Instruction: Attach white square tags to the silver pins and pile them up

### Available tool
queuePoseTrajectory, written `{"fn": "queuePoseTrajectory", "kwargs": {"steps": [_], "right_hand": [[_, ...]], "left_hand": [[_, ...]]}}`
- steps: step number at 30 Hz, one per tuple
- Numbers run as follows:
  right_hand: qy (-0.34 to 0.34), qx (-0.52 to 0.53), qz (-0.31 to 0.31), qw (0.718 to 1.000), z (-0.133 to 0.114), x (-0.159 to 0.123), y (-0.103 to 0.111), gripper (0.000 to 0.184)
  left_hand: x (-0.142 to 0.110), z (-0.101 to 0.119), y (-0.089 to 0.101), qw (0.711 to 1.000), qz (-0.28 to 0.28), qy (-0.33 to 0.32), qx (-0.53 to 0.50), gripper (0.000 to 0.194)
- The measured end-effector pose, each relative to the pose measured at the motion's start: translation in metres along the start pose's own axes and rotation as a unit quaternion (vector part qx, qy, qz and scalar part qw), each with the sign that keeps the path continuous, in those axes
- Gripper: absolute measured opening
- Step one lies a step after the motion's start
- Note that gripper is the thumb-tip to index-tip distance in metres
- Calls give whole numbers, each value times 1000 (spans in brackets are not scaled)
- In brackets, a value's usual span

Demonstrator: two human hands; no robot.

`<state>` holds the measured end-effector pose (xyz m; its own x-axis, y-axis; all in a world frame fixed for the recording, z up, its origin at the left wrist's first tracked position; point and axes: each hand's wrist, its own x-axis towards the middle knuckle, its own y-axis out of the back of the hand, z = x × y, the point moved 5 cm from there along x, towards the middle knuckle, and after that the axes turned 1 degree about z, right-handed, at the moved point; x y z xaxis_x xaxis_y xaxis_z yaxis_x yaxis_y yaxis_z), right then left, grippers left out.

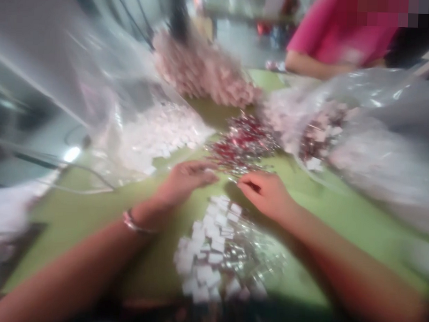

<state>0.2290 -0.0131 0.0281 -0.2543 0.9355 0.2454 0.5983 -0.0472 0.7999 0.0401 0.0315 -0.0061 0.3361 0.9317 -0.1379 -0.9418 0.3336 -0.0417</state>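
My left hand, with a bracelet on its wrist, reaches to the near edge of a pile of thin red and silver pieces. Its thumb and fingers are close together, and blur hides what lies between them. Opposite it, my right hand is closed in a pinch beside the same pile; anything at its fingertips is too small to name. Below both hands lies a heap of small white cards or tags. Clear shiny pieces, possibly small plastic bags, adjoin this heap on the right.
A clear plastic bag of small white pieces spreads at left. More plastic bags with white and red pieces stand at right. Pink bundles sit at the back of the green table. Across it is a person in a pink top.
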Motion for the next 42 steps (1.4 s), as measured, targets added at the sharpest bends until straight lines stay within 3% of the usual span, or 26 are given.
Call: {"fn": "queuePoseTrajectory", "kwargs": {"steps": [5,12,20,28,34,40,42], "right_hand": [[58,-13,10,998,-14,-4,-3,14],[120,-36,5,992,-27,-10,-10,19],[110,-155,40,981,-25,-12,-6,27],[180,-250,17,951,-32,-14,-13,25],[162,-188,31,968,-31,-14,-18,26],[88,-175,-11,981,-24,-15,-23,20],[62,-148,-21,987,-23,-15,-23,20]], "left_hand": [[-3,-7,1,994,41,68,-81,26],[-9,-16,-10,994,-4,95,-51,29],[-4,-23,-11,997,-13,76,-19,33],[-6,-10,-16,986,-59,10,158,30],[-7,-4,-18,974,-94,-3,206,29],[-15,9,-24,962,-41,-100,250,16],[-17,8,-25,962,-38,-103,248,17]]}}
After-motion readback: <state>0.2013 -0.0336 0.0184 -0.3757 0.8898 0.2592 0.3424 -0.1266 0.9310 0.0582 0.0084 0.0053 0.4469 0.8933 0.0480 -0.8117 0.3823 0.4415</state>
